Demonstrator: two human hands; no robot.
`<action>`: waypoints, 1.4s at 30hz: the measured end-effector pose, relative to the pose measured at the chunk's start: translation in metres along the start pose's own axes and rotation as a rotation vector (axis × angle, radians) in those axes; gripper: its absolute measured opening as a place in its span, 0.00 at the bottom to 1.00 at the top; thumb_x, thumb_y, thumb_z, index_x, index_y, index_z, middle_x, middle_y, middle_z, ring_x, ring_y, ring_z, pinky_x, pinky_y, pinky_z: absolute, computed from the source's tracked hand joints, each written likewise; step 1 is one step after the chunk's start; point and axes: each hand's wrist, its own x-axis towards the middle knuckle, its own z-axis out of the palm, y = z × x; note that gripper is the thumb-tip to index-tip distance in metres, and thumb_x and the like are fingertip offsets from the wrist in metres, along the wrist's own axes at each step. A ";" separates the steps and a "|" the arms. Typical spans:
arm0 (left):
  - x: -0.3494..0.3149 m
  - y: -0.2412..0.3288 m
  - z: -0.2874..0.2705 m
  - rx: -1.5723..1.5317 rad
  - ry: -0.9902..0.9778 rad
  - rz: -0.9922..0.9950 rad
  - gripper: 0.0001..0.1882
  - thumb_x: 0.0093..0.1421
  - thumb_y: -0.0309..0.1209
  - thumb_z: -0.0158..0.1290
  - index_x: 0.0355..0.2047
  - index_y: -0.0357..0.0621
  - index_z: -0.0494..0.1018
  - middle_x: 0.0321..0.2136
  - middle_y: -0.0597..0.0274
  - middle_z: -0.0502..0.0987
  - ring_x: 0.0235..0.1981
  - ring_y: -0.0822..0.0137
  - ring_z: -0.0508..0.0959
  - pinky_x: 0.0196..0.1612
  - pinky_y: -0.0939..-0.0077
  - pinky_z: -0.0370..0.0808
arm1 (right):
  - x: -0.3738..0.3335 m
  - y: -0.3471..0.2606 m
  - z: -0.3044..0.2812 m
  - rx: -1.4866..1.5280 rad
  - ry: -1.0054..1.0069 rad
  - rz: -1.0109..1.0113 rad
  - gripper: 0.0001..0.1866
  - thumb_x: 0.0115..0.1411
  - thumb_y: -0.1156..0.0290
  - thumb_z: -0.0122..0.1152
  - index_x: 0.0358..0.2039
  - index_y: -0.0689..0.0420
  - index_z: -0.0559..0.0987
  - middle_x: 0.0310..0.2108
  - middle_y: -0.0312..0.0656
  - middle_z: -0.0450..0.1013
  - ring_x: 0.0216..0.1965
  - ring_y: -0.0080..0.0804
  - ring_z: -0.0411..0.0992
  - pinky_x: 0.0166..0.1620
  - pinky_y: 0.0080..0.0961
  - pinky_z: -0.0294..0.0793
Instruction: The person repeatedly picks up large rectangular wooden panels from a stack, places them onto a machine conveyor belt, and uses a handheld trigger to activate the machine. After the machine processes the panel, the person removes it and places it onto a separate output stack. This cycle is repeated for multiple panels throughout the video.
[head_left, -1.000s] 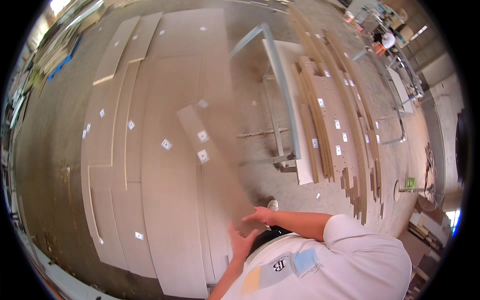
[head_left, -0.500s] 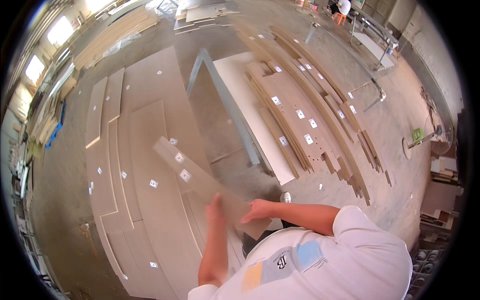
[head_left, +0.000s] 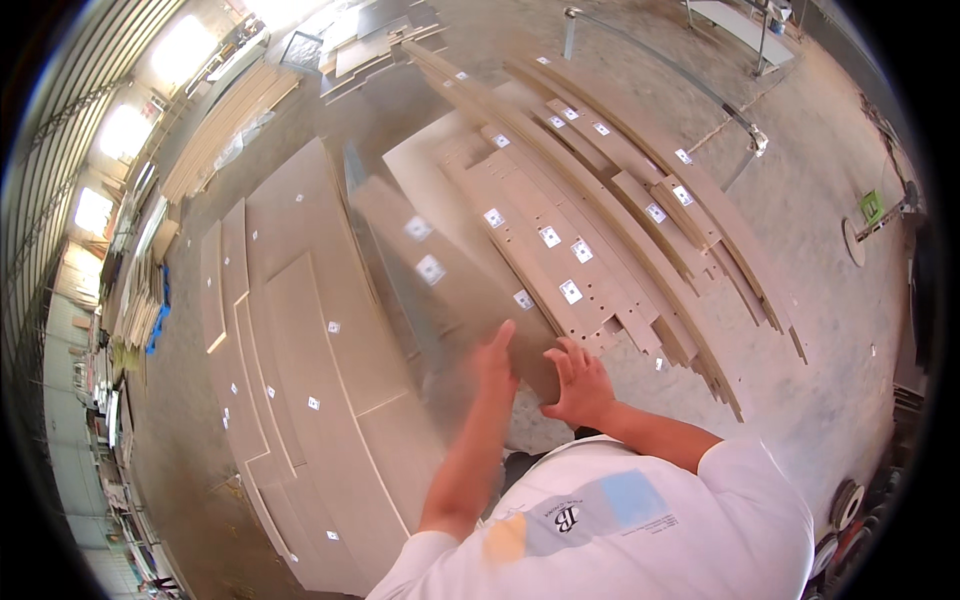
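A long, narrow brown board point(head_left: 468, 292) with white stickers near its far end is held between my hands, slightly blurred by motion. My left hand point(head_left: 495, 358) grips its left edge near the close end. My right hand point(head_left: 580, 385) is curled at the right edge of that same end, fingers on the board. The board slants away to the far left, over the gap between two piles and partly over the right one. That right pile holds several brown drilled panels point(head_left: 528, 212) with stickers. To the left lies a broad stack of flat brown panels point(head_left: 300, 285).
A pale panel point(head_left: 410, 155) lies under the right pile's left side. A metal frame point(head_left: 655, 62) stands beyond that pile. At the far left are stacked long boards point(head_left: 225, 135) and a blue pallet point(head_left: 159, 312). A green object point(head_left: 872, 207) sits at the right on a stand.
Both hands have carried the board rightward, from over the left stack to the gap and the right pile's edge. The view has also shifted.
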 end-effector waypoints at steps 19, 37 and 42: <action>0.100 -0.101 0.127 0.543 -0.296 -0.327 0.23 0.65 0.37 0.60 0.57 0.43 0.71 0.42 0.61 0.80 0.43 0.67 0.79 0.43 0.70 0.75 | 0.091 0.192 -0.016 -0.049 -0.127 0.469 0.40 0.38 0.56 0.76 0.53 0.46 0.69 0.65 0.46 0.58 0.63 0.53 0.64 0.57 0.49 0.74; -0.249 -0.210 -0.319 0.779 0.321 -0.573 0.18 0.66 0.35 0.55 0.55 0.44 0.71 0.45 0.52 0.81 0.39 0.61 0.81 0.33 0.68 0.77 | 0.125 0.246 0.064 -0.168 -0.221 0.662 0.45 0.45 0.52 0.74 0.63 0.46 0.63 0.66 0.38 0.61 0.62 0.42 0.68 0.57 0.41 0.76; -0.269 -0.292 -0.348 1.080 0.073 0.021 0.22 0.65 0.37 0.56 0.57 0.43 0.72 0.48 0.48 0.81 0.47 0.58 0.81 0.42 0.66 0.79 | 0.126 0.235 0.069 -0.260 -0.240 0.627 0.48 0.43 0.52 0.76 0.64 0.46 0.63 0.65 0.38 0.63 0.63 0.42 0.68 0.58 0.42 0.75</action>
